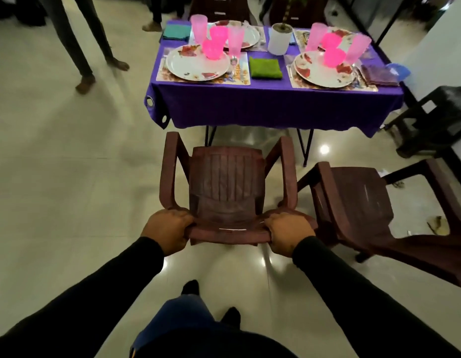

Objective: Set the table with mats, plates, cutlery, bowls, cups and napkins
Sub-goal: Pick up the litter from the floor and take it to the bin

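With the desk (275, 104) looking fully laid, both hands' fingers (182, 218) grip the chair (224, 182) short of it, seating apparently left.

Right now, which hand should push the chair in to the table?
Neither alone: left hand and right hand both grip the chair back's top corners. Probably push evenly; the second chair crowds the right side.

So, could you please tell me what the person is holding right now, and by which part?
Both hands grip the brown plastic chair by the top edge of its backrest: left hand at the left corner, right hand at the right.
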A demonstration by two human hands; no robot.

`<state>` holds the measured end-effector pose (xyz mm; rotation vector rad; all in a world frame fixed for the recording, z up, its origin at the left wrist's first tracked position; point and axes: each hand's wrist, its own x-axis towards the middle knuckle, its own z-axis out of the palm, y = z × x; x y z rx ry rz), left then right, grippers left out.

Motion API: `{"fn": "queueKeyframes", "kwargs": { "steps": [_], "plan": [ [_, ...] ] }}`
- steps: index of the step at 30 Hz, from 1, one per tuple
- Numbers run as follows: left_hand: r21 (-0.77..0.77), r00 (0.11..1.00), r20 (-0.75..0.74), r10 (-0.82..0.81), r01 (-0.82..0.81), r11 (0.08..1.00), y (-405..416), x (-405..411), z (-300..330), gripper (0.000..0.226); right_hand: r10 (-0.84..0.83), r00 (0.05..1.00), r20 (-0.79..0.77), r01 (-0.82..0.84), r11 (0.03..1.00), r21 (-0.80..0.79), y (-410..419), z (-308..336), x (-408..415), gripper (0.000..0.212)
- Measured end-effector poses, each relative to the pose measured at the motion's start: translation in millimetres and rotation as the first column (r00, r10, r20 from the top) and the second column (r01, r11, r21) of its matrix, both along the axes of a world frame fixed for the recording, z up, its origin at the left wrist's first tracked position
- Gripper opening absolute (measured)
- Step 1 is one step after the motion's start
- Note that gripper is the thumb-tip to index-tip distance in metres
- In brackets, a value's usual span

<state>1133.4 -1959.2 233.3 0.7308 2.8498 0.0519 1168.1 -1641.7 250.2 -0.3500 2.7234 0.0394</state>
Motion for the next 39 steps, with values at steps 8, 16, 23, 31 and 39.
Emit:
{"fn": "queueKeyframes", "kwargs": {
  "steps": [8,16,23,31,39],
  "plan": [
    [-0.054,0.996,-0.035,0.078,-0.080,0.995,17.7,-17.8,6.6,0.028,-0.045,0.997,0.058,0.046,0.999,-0.022,6.6,10.5,-21.3,0.021],
    [-0.072,0.996,-0.068,0.054,-0.059,0.996,34.9,-46.3,19.7,0.018,-0.092,0.995,0.030,0.090,0.995,0.045,12.1,10.4,-51.1,0.026],
    [-0.089,0.997,-0.042,0.067,-0.070,0.994,39.8,-73.0,23.8,0.017,-0.117,0.992,0.042,0.112,0.987,0.113,9.2,14.2,-77.0,0.026],
    [-0.088,0.997,-0.006,0.080,-0.080,0.993,31.7,-89.8,24.0,0.018,-0.143,0.989,0.025,0.139,0.983,0.118,-0.5,8.0,-87.9,0.018],
    [-0.068,0.994,-0.023,0.105,-0.106,0.992,29.4,-90.0,18.8,0.020,-0.143,0.990,-0.006,0.143,0.981,0.132,-2.8,1.6,-90.8,0.018]
  ]
}}
